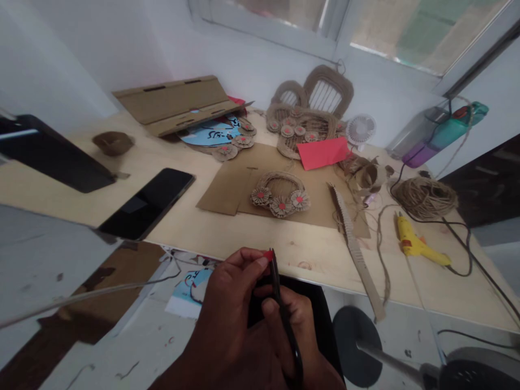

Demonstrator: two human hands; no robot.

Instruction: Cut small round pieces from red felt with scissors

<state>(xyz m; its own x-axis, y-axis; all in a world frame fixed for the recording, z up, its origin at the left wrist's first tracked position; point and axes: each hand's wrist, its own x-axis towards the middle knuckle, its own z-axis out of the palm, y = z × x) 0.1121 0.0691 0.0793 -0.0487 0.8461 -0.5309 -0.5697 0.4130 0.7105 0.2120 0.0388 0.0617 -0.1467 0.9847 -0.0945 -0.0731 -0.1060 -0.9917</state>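
Note:
Between the thumb and fingers of my left hand (pixel 233 281) is a small piece of red paper (pixel 268 255), held in front of the table's near edge. My right hand (pixel 294 317) grips black-handled scissors (pixel 280 303), whose tips point up right beside the red piece. Whether the blades touch the paper I cannot tell. Beyond my hands, a twine-wrapped ring (pixel 280 194) with several corrugated cardboard flowers with red centres lies on a flat cardboard sheet (pixel 221 189). A larger red paper sheet (pixel 324 153) rests farther back.
A yellow glue gun (pixel 420 244), a twine ball (pixel 425 197) and a corrugated strip (pixel 357 249) lie to the right. A black phone (pixel 148 203) is on the left. Twine-wrapped frames (pixel 328 89) and a small fan (pixel 361 129) stand at the back. Glue-gun cable trails along the right edge.

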